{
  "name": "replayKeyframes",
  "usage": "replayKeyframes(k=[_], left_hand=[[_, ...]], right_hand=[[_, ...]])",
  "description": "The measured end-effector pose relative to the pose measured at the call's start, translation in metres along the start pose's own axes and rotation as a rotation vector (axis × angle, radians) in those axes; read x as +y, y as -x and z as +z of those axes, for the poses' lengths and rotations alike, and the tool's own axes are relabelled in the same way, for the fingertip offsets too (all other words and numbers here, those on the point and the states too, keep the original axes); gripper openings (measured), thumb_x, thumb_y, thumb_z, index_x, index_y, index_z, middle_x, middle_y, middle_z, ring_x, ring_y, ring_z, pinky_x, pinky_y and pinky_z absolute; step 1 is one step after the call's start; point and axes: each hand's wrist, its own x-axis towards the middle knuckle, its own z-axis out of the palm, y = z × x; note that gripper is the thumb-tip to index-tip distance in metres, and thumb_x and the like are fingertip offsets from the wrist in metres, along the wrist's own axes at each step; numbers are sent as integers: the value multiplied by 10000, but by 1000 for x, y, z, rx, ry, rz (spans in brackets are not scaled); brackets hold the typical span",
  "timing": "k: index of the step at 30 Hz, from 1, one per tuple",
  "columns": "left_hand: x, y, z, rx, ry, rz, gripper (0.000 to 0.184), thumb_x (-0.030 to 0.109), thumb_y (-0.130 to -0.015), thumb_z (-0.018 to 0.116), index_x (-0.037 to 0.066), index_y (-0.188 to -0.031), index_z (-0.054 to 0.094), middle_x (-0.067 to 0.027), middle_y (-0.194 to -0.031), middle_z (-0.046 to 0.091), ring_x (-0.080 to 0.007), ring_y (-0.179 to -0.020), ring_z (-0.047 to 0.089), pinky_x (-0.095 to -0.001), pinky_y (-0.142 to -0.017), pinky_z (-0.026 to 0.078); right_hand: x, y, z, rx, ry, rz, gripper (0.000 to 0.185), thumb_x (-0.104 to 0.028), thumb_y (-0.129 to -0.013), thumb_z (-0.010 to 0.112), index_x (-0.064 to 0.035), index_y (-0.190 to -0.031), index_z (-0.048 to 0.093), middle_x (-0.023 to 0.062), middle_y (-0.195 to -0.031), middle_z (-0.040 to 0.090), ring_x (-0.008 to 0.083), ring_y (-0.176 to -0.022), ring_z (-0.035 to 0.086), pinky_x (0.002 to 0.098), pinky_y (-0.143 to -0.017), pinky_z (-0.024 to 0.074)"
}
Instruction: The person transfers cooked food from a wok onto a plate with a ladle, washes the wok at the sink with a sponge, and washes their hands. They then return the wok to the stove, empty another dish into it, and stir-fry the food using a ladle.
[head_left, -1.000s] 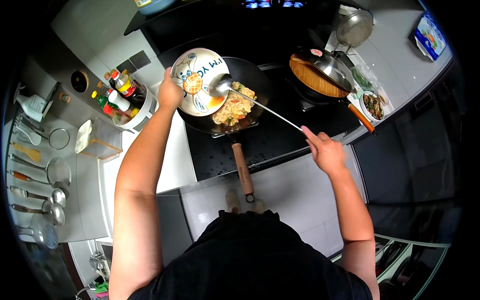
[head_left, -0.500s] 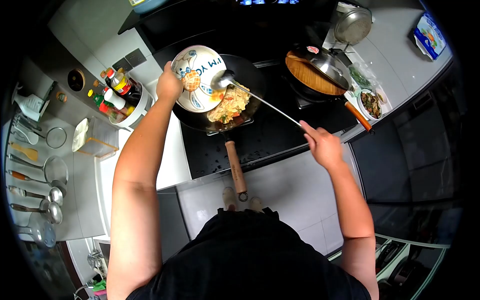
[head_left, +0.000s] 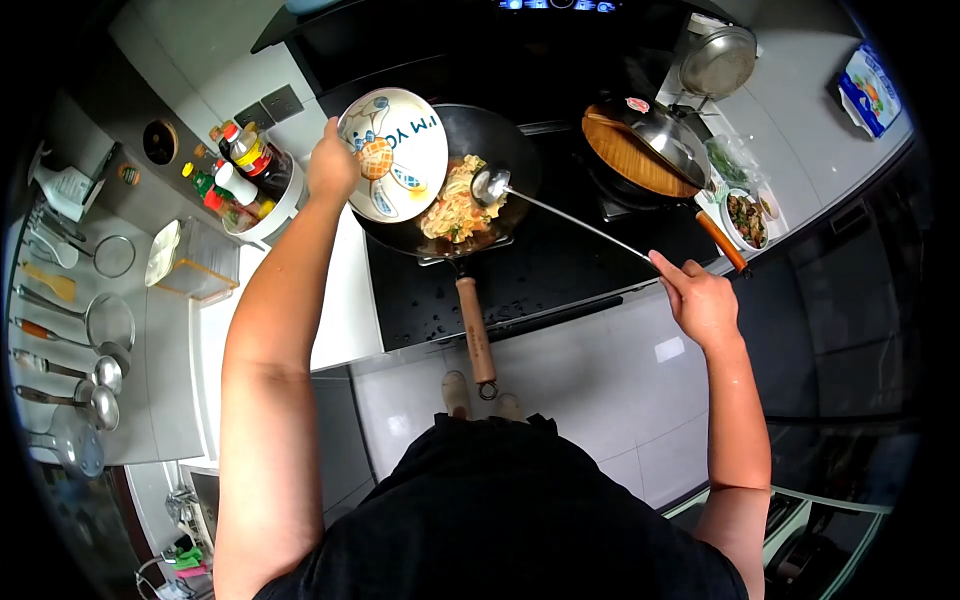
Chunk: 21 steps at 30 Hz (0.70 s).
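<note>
My left hand [head_left: 333,168] grips the rim of a white bowl [head_left: 412,165] with a cartoon print, tipped over the left side of a dark wok [head_left: 500,135]. The bowl's inside faces me and holds only small traces of food. In the wok lies cooked food [head_left: 455,210], yellowish with red and green bits. My right hand [head_left: 700,300] is closed around the handle end of a long metal ladle [head_left: 580,222]. The ladle's head is over the right edge of the food. Toward me points the wok's wooden handle [head_left: 474,335], which neither hand touches.
On the right burner sits a second pan with a wooden cover [head_left: 625,150] and a glass lid [head_left: 672,150]. A bowl of dark food [head_left: 745,220] stands right of it. Bottles fill a white holder [head_left: 270,222] at left. Utensils, including a strainer [head_left: 108,322], hang on the left wall.
My right hand has drawn the ladle rightward, away from the bowl to the food's right edge. The bowl has shifted slightly left and up, still in my left hand.
</note>
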Motion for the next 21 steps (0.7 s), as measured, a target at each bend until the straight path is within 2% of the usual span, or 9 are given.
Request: replayKeyframes(k=[4, 7, 10, 11, 15, 18, 21], left_hand=[[-2, 0, -1, 67, -13, 117, 594, 47, -840, 544, 170, -1401, 395, -148, -1279, 569, -332, -1103, 589, -428, -919, 474], [11, 5, -9, 147, -5, 287, 594, 22, -841, 513, 197, -1397, 398, -116, -1342, 527, -330, -1097, 594, -427, -911, 478], [36, 11, -24, 88, -82, 411, 591, 5, -841, 484, 188, -1394, 391, -97, -1379, 493, -334, -1068, 607, -423, -901, 486], [40, 12, -23, 136, -148, 503, 568, 3, -839, 476, 181, -1373, 401, -86, -1341, 518, -328, -1014, 627, -410, -854, 515], [51, 13, -23, 239, -231, 776, 529, 28, -835, 494, 177, -1337, 418, -65, -1260, 551, -307, -965, 636, -389, -759, 550], [57, 15, -25, 267, -270, 849, 530, 23, -841, 488, 177, -1344, 415, -59, -1294, 536, -310, -1000, 625, -396, -794, 541], [56, 7, -22, 201, -181, 664, 529, 57, -856, 511, 166, -1362, 404, -80, -1319, 528, -324, -1044, 609, -411, -839, 521]], right_hand=[[-21, -1, 24, 59, -108, 27, 415, -185, -862, 636, -311, -1256, 595, 60, -700, 549, 275, -583, 589, 395, -527, 497], [-49, -10, 51, 141, -274, 18, 416, -197, -858, 646, -310, -1254, 594, 59, -689, 553, 270, -573, 591, 398, -521, 502], [-65, -19, 68, 180, -353, 38, 416, -209, -856, 649, -309, -1256, 593, 59, -672, 546, 267, -558, 588, 398, -509, 506], [-68, -19, 70, 183, -370, 49, 415, -209, -858, 648, -308, -1257, 593, 59, -670, 545, 266, -556, 586, 397, -508, 506], [-70, -14, 76, 225, -382, 78, 411, -210, -864, 643, -304, -1261, 591, 59, -662, 539, 263, -555, 581, 393, -509, 506], [-70, -13, 76, 233, -384, 86, 411, -214, -866, 641, -310, -1262, 589, 59, -662, 542, 263, -554, 582, 394, -510, 506], [-68, -11, 70, 159, -387, 92, 422, -186, -874, 638, -292, -1279, 582, 56, -681, 561, 256, -581, 584, 384, -543, 500]])
